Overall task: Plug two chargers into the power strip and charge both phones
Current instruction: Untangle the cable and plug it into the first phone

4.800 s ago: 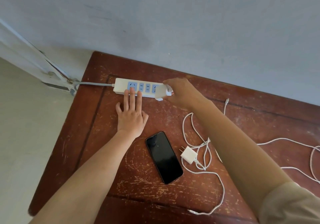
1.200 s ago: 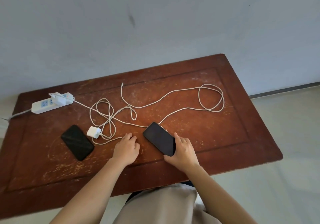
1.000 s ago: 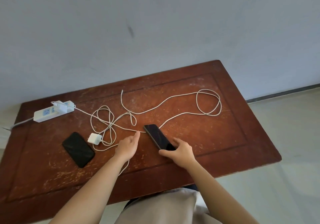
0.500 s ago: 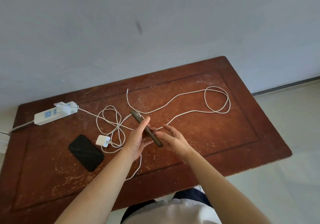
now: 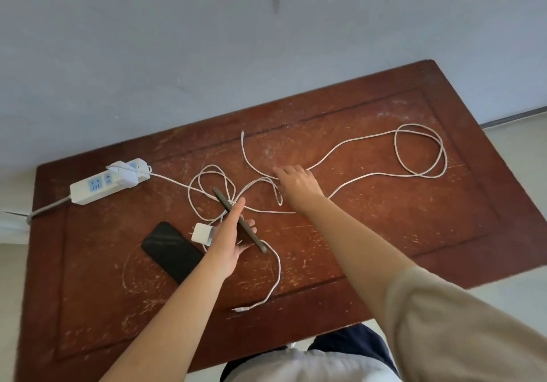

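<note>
Head view: left hand (image 5: 233, 238) grips one phone (image 5: 240, 224) edge-on, right hand (image 5: 297, 182) reaches open-fingered toward the plugged charger's cable (image 5: 349, 143); next I need its free connector (image 5: 242, 132).

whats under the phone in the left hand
The phone in the left hand is off the table; white cable and part of a charger show beneath, the rest covered.

Your hands, both arms extended.
Your left hand (image 5: 233, 230) is raised, palm up, thumb and fingers clamped on a phone (image 5: 239, 224) held edge-on. Your right hand (image 5: 297, 185) is reached further forward, palm down, fingers spread and loose, fingertips (image 5: 278, 171) at the cable (image 5: 349, 145).
</note>
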Demonstrator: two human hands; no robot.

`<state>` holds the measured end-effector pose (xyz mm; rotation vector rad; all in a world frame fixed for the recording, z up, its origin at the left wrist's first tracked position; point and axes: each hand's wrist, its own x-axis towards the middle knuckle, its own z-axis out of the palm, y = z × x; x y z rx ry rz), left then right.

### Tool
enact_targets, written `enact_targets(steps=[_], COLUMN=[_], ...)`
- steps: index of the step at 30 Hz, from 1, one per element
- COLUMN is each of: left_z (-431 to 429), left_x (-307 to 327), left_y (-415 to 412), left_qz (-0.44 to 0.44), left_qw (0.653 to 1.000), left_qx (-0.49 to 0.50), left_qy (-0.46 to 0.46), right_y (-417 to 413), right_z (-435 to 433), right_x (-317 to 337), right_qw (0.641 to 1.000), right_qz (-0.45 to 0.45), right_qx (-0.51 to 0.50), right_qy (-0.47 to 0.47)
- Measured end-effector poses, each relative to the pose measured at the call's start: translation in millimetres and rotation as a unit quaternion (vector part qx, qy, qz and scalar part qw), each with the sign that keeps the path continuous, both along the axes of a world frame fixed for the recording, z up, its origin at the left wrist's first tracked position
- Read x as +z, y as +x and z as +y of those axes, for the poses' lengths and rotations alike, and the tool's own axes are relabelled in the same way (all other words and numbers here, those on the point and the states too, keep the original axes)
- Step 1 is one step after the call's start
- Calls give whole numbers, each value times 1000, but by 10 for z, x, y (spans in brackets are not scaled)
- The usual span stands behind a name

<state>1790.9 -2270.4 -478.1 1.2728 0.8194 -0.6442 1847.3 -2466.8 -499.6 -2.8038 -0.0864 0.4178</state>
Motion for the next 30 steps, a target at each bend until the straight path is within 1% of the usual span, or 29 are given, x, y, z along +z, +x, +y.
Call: enact_targets(steps=[2,3,7,10,12,15,20,24,26,28,30], left_z=[48,53,-43,-231,-374,-551,-663,-601,-537,-479,-454], left_x=[-9,-3,65,173,246,321,353,333,326,323,334], left_y=[38,64,213,329,384,420,347,262,212,180,168], left_qz=[0,0,-10,-30,-44,-64,-77,-69,-61,-51,-41], left_qw=[1000,1000,1000,999,999,996,992,992,993,995,996], left_qx=[-5,-7,-17,-20,-32,-65,-92,-89,-81,-67,-60], left_qy=[2,1,3,-3,-4,0,38,55,57,49,41], right_y=[-36,-62,-173,-308,-425,-598,-726,-733,-729,-732,-731], right_z=[19,15,-132,-366,-526,-679,-645,-455,-386,-356,-382], right_x=[-21,-15,120,262,332,339,263,155,128,119,159], right_qw=[999,999,994,989,989,992,992,993,994,996,997], right_qz=[-10,1,98,126,107,78,101,102,103,75,25], right_qx=[23,24,-37,-68,-91,-87,-67,-57,-35,-18,-60], right_qy=[-39,-40,15,24,40,49,15,-10,-25,-51,-28])
